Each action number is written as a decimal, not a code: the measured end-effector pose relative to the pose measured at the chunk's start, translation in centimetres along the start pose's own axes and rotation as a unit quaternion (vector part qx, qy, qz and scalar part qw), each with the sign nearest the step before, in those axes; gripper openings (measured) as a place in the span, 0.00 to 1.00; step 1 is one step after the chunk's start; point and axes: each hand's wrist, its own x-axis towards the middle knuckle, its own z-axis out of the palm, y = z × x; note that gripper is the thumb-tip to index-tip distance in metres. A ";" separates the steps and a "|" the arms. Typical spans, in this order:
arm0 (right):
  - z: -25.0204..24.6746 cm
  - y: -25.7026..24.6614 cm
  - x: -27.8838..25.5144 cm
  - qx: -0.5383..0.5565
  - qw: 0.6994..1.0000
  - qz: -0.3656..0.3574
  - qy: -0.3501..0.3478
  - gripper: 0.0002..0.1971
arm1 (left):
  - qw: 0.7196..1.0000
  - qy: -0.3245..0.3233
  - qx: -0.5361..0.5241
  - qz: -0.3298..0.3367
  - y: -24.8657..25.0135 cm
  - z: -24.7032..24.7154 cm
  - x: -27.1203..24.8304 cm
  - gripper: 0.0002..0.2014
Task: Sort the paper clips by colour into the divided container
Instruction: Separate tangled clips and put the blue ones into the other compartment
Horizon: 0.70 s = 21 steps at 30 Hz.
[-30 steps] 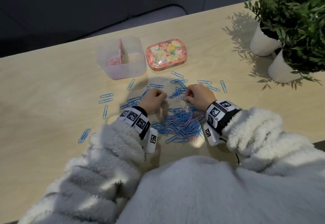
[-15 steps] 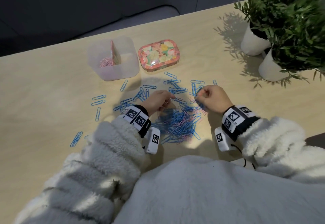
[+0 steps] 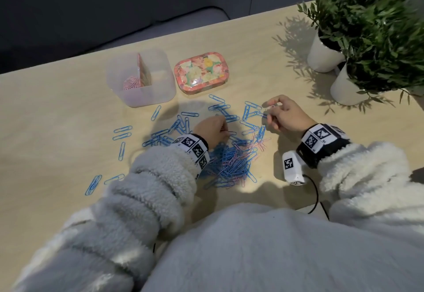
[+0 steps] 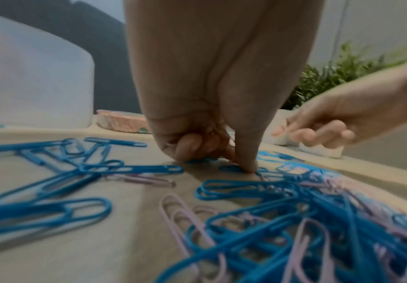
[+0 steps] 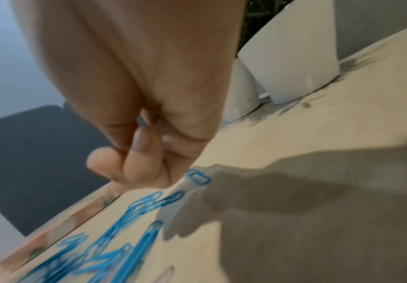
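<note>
From the head view, your left hand [image 3: 212,131] sits curled at the 12 o'clock edge of the mixed pile of paper clips [image 3: 231,165], fingertips down among them, likely so you can work pink ones free of the blue; whether it grips a clip this view does not show. Your right hand [image 3: 284,114] is raised at 2 o'clock from the pile, thumb and forefinger pinching what looks like a small pink clip [image 3: 273,106], lifted clear of the table [image 3: 57,119]. The divided container [image 3: 146,99] stands at 11 o'clock, pink clips already in its left compartment, the right one seemingly bare, so blue remains unsorted. A floral tin [image 3: 200,72] lies just beside it, and potted plants [image 3: 367,28] stand at 2 o'clock. From the left wrist view, your fingers [image 4: 188,147] are curled tight with the thumb tip pressed on a blue clip [image 4: 234,168]; thin wire seems tucked in the palm, though I cannot tell for sure. The right wrist view is blurred: your fingers [image 5: 139,160] are drawn together, the pinched clip itself hidden.
</note>
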 end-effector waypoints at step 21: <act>1.4 0.2 -0.4 -0.467 0.872 -0.146 -0.037 0.07 | 0.981 0.015 -0.183 -0.066 -1.8 -1.4 -2.0 0.08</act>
